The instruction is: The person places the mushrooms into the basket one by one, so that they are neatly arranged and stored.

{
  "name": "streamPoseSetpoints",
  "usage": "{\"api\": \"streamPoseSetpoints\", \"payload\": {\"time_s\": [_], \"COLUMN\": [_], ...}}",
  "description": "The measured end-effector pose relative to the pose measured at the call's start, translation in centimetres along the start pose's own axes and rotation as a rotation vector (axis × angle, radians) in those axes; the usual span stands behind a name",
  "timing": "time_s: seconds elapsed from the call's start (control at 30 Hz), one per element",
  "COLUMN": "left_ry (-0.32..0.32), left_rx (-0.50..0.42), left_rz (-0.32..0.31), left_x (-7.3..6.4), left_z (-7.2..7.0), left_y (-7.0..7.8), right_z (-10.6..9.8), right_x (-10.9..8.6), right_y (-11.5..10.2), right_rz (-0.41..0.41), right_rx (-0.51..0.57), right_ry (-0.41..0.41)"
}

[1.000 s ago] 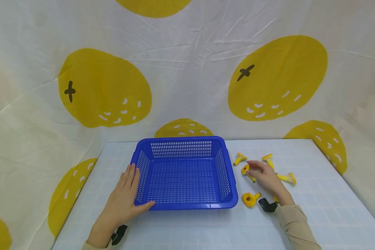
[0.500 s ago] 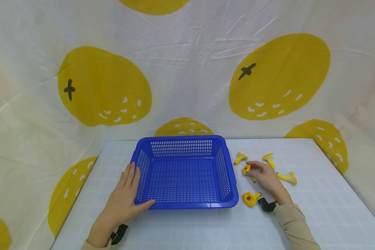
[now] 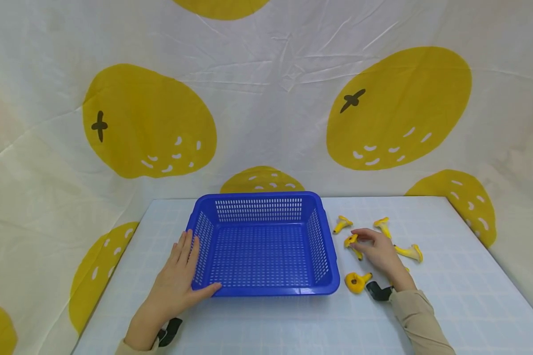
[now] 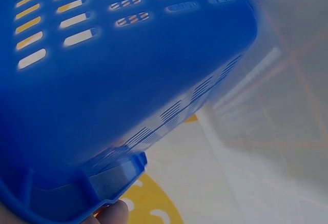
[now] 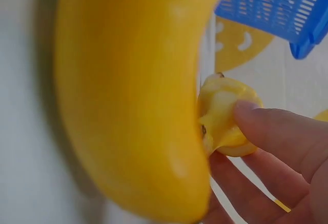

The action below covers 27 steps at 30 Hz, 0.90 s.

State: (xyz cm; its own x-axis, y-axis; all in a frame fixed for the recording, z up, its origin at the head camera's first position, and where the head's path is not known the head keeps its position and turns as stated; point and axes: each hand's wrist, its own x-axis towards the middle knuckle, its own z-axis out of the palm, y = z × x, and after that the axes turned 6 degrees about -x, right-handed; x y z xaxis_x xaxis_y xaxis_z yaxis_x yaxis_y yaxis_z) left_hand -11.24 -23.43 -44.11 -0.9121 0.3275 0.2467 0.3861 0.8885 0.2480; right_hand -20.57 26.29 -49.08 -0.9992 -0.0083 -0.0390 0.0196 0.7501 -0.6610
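A blue plastic basket (image 3: 266, 292) with slotted walls stands on the table, nothing in it. My left hand (image 3: 173, 281) rests along its left rim with fingers straight, the thumb over the near edge; in the left wrist view a fingertip (image 4: 114, 212) shows under the rim. To the right of the basket, my right hand (image 3: 379, 251) pinches a yellow chanterelle mushroom (image 3: 350, 240) between thumb and fingers. The right wrist view shows the thumb pressed on this mushroom (image 5: 225, 106). A smooth, curved yellow object (image 5: 133, 101) fills much of that view, close to the camera.
More yellow mushrooms lie around the right hand: one behind it (image 3: 342, 224), one at the back right (image 3: 382, 226), one to the right (image 3: 409, 253) and one in front (image 3: 357, 282). A patterned cloth (image 3: 271, 98) hangs behind the pale checked table (image 3: 266, 325).
The right hand's fingertips have come together on the mushroom, which has turned slightly. The left hand and the basket stay put; the head view has shifted a little.
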Motion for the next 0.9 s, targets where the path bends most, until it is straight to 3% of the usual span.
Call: {"api": "streamPoseSetpoints", "payload": {"time_s": [0.37, 0.63, 0.9], "left_ry": [0.004, -0.032, -0.042], "left_rx": [0.011, 0.002, -0.010], "left_rz": [0.009, -0.010, -0.031], "left_x": [0.0, 0.2, 0.1], "left_z": [0.1, -0.3, -0.7], "left_y": [-0.1, 0.3, 0.6], "right_z": [-1.5, -3.2, -4.5], "right_x": [-0.3, 0.2, 0.8], "right_y": [-1.4, -2.7, -4.9], "right_rz": [0.013, -0.099, -0.117], "right_rx": [0.001, -0.018, -0.019], "right_ry": [0.002, 0.064, 0.091]}}
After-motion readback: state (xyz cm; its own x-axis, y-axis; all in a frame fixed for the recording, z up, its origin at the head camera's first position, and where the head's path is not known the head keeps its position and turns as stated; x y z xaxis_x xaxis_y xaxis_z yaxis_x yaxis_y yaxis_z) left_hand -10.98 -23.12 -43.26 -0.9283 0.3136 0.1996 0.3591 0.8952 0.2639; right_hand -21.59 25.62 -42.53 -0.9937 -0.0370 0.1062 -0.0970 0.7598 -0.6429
